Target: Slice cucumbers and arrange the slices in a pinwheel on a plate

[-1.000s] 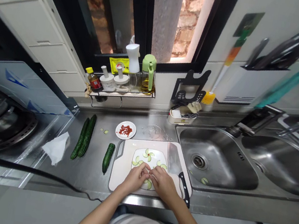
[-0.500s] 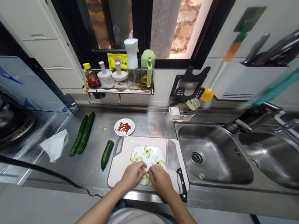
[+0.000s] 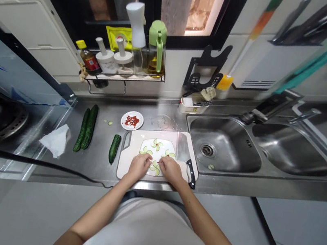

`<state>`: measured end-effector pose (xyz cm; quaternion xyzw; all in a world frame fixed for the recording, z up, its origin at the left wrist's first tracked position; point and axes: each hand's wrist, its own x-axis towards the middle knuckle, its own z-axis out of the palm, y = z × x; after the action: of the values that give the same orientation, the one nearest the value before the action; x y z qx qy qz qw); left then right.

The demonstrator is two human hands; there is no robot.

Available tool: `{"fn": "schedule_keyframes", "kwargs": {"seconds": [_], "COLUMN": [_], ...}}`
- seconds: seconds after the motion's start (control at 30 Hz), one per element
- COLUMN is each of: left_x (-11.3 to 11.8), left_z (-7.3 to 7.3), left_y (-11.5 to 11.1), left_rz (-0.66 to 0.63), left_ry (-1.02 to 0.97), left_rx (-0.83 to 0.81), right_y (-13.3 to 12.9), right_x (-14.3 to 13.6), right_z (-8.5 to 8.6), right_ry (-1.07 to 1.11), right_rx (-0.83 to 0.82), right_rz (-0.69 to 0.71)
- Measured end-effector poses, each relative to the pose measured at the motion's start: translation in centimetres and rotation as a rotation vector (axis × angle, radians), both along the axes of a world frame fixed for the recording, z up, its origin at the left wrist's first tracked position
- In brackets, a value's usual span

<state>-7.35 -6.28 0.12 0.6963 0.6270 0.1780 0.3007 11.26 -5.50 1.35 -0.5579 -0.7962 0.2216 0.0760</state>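
My left hand [image 3: 140,166] rests at the left front of a square white plate [image 3: 157,155], its fingers bent and pressed together. Facing it across the plate, my right hand [image 3: 170,169] has its fingertips pinched; whatever either hand holds is hidden or too small to name. Between them lies a pinwheel of pale green cucumber slices [image 3: 154,168]. More slice pinwheels are at the back and sides, partly covered by the hands; the back one [image 3: 156,144] has a red centre. The plate sits on a cutting board [image 3: 131,142], with a kitchen knife [image 3: 190,173] at its right.
A small white dish [image 3: 124,121] of chopped red bits stands behind the board. Left are a shorter cucumber [image 3: 114,148], two whole cucumbers [image 3: 89,127] and crumpled white paper [image 3: 56,140]. A double sink [image 3: 224,146] lies right; a seasoning rack [image 3: 123,78] hangs behind.
The view has tilted downward, so the counter appears higher in the picture. My hands have drawn slightly apart over the front pinwheel, which shows more fully now.
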Motion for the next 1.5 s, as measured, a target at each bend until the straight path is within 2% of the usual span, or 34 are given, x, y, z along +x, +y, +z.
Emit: {"fn": "schedule_keyframes", "kwargs": {"seconds": [0.4,0.7,1.1,1.5], "left_x": [1.1,2.1,2.4,2.7], "left_z": [0.3,0.7,0.9,1.2], "left_y": [-0.4,-0.6,-0.7,-0.8], "left_rz": [-0.033,-0.017,-0.007,0.004], "left_ry": [0.038,0.172,0.195,0.189], "left_rx": [0.000,-0.077,-0.099,-0.082], "right_y": [-0.9,-0.9,-0.2,-0.2], "right_x": [-0.4,-0.8,-0.7,-0.8], "right_z": [0.8,0.8,0.7,0.2], "right_ry": [-0.114,-0.191,-0.138,-0.102], "right_rx": [-0.009,-0.031,-0.052,-0.035], "right_rz": [0.139,0.186,0.097,0.088]}}
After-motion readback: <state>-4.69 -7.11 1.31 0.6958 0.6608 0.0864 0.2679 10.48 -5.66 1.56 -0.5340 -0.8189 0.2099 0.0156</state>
